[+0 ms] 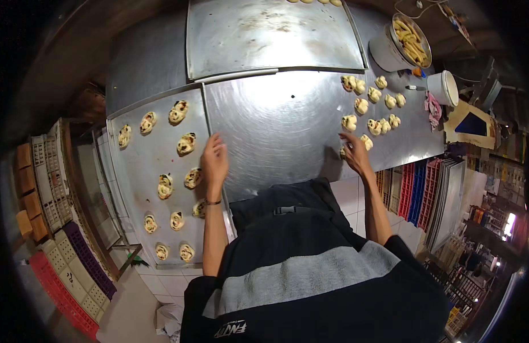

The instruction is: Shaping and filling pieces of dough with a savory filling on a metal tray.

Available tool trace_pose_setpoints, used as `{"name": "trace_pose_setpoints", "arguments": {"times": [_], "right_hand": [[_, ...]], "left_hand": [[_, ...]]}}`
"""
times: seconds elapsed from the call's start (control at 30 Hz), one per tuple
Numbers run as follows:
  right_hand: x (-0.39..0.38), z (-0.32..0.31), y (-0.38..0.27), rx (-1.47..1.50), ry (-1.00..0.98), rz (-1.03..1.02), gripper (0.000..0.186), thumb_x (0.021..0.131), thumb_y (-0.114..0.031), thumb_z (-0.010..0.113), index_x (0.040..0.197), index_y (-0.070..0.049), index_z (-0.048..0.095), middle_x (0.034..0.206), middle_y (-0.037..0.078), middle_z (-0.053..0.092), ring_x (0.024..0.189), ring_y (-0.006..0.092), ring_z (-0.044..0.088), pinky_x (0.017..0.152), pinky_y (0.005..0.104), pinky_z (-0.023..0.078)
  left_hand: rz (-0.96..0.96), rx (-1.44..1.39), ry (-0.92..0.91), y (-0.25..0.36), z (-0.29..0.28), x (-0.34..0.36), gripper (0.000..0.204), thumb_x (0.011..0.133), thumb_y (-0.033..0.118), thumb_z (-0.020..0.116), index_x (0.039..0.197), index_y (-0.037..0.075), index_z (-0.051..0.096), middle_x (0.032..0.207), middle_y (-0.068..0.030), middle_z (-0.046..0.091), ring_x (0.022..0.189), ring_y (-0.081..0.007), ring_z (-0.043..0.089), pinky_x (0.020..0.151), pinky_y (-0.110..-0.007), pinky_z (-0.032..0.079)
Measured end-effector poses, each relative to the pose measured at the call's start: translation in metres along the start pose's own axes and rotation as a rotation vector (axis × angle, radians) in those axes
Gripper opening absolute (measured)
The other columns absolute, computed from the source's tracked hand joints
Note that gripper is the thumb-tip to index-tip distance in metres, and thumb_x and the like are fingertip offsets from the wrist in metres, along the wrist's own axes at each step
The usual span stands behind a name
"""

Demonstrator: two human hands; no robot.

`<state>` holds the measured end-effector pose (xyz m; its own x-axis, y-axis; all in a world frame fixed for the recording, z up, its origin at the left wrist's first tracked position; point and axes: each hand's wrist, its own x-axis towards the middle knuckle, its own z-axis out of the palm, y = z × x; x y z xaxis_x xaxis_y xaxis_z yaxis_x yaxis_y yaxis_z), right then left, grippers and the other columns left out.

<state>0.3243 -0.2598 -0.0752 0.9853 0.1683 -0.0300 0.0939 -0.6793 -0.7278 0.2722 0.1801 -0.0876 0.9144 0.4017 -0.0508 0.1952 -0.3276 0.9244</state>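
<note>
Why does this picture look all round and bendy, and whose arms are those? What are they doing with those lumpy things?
There's no robot here, just a person with two bare hands. A camera on their head looks down, and its very wide lens bends straight edges.

On the left, a metal tray holds twisted lumps that look like dough with dark bits. More pale lumps sit on the right of the shiny table.

The left hand is over the tray's edge and seems to hold nothing. The right hand is down among the pale lumps; I can't tell whether it grips one.
</note>
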Motion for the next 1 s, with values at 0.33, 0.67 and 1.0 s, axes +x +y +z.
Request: {"name": "trace_pose_setpoints", "arguments": {"times": [0.33,0.67,1.0], "right_hand": [[-0.061,0.077,0.050,0.403,0.133,0.310,0.046,0.084,0.008,0.047,0.127,-0.002,0.061,0.102,0.014,0.068,0.090,0.0225,0.069,0.082,0.0327,0.056],[0.014,0.112,-0.014,0.778,-0.286,0.236,0.043,0.088,0.009,0.050,0.127,-0.002,0.063,0.106,0.007,0.065,0.097,0.0147,0.061,0.081,0.0264,0.051],[0.081,0.115,-0.152,0.449,-0.299,-0.375,0.048,0.092,-0.015,0.069,0.137,-0.009,0.054,0.115,0.009,0.063,0.103,0.0158,0.059,0.076,0.0302,0.053]], "left_hand": [[0.081,0.078,-0.850,0.038,0.178,-0.038,0.053,0.090,0.015,0.065,0.138,-0.001,0.049,0.115,-0.0254,0.066,0.092,-0.0359,0.068,0.085,-0.043,0.053],[0.088,0.175,-0.867,0.008,0.192,0.000,0.039,0.093,0.026,0.070,0.123,0.003,0.061,0.097,-0.0128,0.071,0.088,-0.0260,0.069,0.077,-0.036,0.054],[-0.199,-1.008,-0.016,0.068,0.071,-0.030,0.025,0.101,0.008,0.056,0.125,0.003,0.056,0.122,-0.0079,0.054,0.111,-0.0182,0.059,0.093,-0.037,0.054]]}}
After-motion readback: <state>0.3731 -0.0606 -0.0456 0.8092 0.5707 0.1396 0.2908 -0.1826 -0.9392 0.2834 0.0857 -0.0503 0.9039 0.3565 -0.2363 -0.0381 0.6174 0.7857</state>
